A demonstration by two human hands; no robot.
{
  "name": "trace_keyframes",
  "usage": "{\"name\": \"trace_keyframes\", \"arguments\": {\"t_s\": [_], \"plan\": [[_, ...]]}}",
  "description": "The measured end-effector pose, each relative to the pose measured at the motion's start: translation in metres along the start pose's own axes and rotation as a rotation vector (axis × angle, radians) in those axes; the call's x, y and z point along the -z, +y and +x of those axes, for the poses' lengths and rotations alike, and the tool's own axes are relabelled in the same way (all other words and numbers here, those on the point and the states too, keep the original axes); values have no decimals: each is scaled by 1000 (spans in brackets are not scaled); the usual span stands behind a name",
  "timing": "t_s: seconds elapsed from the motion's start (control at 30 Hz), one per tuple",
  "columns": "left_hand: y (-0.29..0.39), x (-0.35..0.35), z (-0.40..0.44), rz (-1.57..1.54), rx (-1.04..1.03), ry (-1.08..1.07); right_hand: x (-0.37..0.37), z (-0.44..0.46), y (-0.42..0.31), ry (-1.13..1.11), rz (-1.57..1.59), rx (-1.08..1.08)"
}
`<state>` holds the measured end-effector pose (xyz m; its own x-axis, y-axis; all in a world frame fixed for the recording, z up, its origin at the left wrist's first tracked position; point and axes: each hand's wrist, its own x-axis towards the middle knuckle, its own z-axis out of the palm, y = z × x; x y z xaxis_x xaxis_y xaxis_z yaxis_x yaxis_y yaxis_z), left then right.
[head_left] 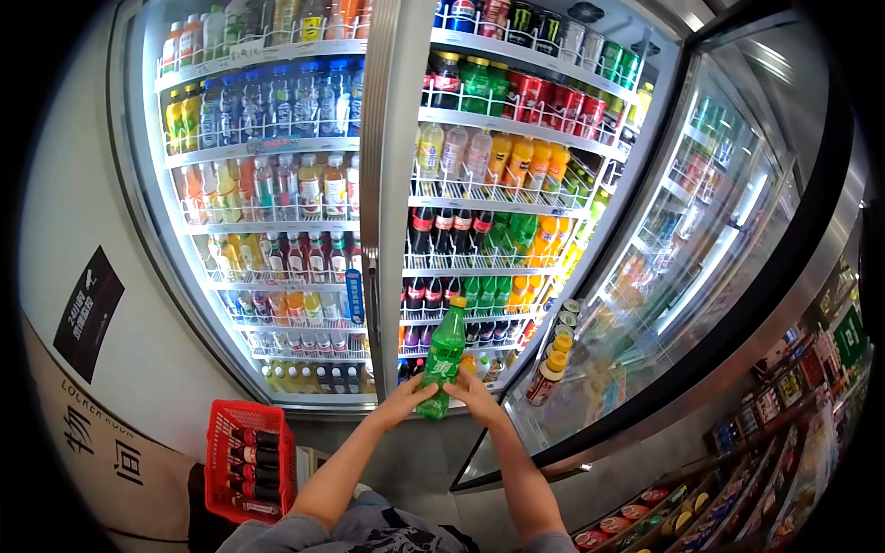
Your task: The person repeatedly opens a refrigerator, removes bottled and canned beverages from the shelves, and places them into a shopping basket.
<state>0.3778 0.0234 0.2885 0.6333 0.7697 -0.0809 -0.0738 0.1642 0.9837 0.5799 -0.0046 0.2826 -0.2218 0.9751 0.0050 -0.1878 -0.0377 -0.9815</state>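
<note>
Between my two hands is a green plastic soda bottle with a yellow cap, upright and slightly tilted, in front of the fridge's right side. My left hand grips its lower part from the left. My right hand grips it from the right, near the base. Behind the bottle, fridge shelves hold dark cola bottles, green bottles and orange drinks.
The right glass door stands swung out; the left door covers more drinks. A red basket holding several dark bottles is at lower left. Cans and bottles stand near the open door. Snack shelves line the lower right.
</note>
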Motion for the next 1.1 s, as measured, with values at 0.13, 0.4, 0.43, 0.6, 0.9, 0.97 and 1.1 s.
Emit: {"name": "trace_keyframes", "arguments": {"t_s": [0.13,0.4,0.43,0.6,0.9,0.97,1.1], "plan": [[7,16,-19,39,24,27,-12,9,5,-89,-38,-35],[-2,70,-18,-63,-33,23,-41,53,6,-185,-92,-10],[-1,77,-18,-86,-29,22,-44,60,7,-204,-91,-10],[-3,111,-13,-117,-31,24,-62,89,14,-193,-102,-33],[1,175,-8,-115,-49,85,-102,150,29,-199,-135,-17],[5,185,-12,-120,-41,138,-112,162,31,-218,-166,-15],[8,211,-21,-119,-38,186,-133,189,29,-279,-204,-25]]}}
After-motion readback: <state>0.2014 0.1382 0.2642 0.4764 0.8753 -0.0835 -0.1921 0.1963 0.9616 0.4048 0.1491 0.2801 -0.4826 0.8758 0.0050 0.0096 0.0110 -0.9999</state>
